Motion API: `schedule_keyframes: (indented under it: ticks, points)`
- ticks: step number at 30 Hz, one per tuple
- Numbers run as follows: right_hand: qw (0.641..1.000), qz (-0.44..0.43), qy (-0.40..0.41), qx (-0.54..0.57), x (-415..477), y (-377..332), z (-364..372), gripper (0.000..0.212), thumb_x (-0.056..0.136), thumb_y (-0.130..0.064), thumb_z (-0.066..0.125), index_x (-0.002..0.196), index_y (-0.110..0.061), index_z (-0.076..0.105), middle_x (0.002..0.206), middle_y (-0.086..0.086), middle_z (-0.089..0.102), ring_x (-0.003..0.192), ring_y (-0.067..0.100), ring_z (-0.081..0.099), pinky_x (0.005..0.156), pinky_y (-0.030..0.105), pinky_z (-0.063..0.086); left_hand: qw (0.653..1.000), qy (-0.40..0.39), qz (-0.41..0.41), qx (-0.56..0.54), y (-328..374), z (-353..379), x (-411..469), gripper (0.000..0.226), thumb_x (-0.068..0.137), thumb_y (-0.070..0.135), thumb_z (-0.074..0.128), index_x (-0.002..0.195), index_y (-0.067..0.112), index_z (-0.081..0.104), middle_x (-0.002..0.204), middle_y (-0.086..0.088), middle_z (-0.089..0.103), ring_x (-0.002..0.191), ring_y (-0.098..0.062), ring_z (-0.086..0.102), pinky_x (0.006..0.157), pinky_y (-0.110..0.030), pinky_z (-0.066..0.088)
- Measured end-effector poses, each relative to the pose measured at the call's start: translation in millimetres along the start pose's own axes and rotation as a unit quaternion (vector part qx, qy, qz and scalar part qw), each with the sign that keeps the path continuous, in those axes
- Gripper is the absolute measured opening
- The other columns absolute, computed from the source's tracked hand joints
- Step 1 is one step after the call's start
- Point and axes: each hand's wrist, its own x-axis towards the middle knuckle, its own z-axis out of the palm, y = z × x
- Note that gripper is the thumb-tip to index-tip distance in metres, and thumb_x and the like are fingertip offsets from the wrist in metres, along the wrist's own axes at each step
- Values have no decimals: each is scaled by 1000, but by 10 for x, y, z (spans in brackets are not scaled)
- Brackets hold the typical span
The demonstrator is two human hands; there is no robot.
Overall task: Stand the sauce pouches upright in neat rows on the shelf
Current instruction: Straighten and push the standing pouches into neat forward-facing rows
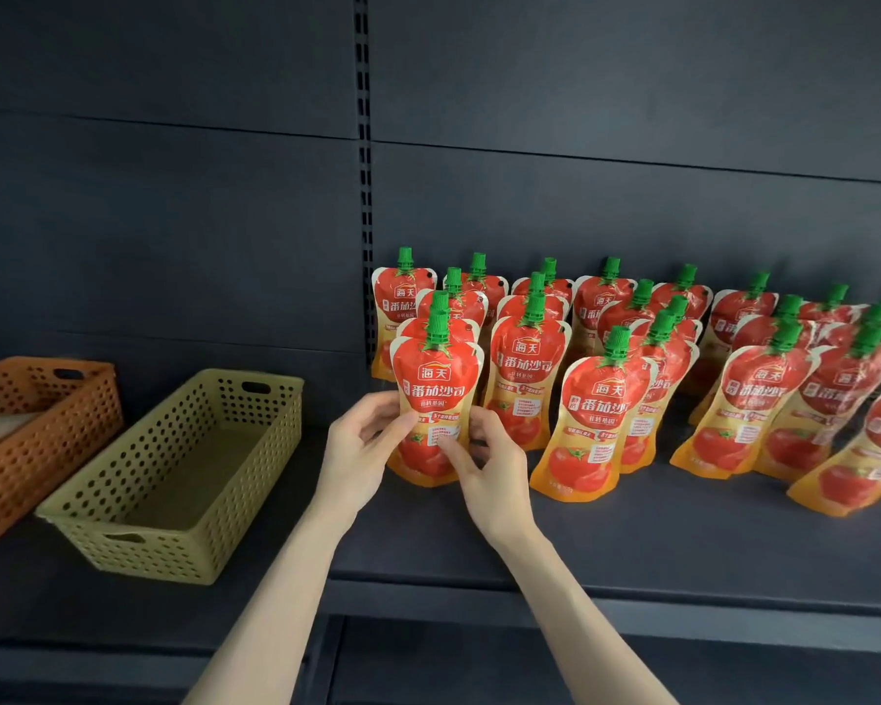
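Dark shelf, dark back panel behind. Left hand and right hand both grasp one sauce pouch at the front left of the group. Left fingers wrap the pouch's left edge; right thumb lies across its lower front, the other right fingers behind its right edge. Pouch upright, green cap on top, base at the shelf surface; whether it rests fully there is unclear. More pouches stand behind and to the right in loose rows running toward the right edge, several leaning. Left of the hands, a yellow-green perforated basket sits on the shelf, nothing visible inside. Further left, an orange perforated basket, partly cut off.
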Motion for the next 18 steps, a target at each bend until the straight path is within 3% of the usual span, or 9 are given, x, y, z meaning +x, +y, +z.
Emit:
schedule_keyframes:
  ticks: [5,9,14,18]
  points:
    - [1000,-10,0,-7,-18,-46,-39,32,86,-23,66,114,-30,51,109,-16,62,105,0,58,88,16,49,1000,-14,12,18,65,-56,-10,21,83,20,65,104,24,63,102,8,69,97,-3,64,77,-13,51]
    - [998,-45,30,-26,-29,-179,-172,32,87,-27,65,117,-22,54,109,-15,62,105,-3,56,88,12,46,997,35,52,45,221,-144,8,14,86,22,62,99,27,63,100,11,67,94,2,61,76,-9,47]
    - [991,-103,62,-66,122,-538,-456,23,90,-23,61,112,-21,56,106,-11,61,100,-1,56,82,6,43,988,62,116,85,598,-207,218,10,89,21,60,90,30,62,92,13,66,88,4,61,72,-7,45]
    - [981,-164,59,-88,430,-991,-688,11,90,-18,60,101,-16,63,95,-7,65,90,3,60,78,10,46,978,71,141,136,862,-215,620,11,90,23,57,98,19,64,94,11,65,89,-1,60,72,-9,45]
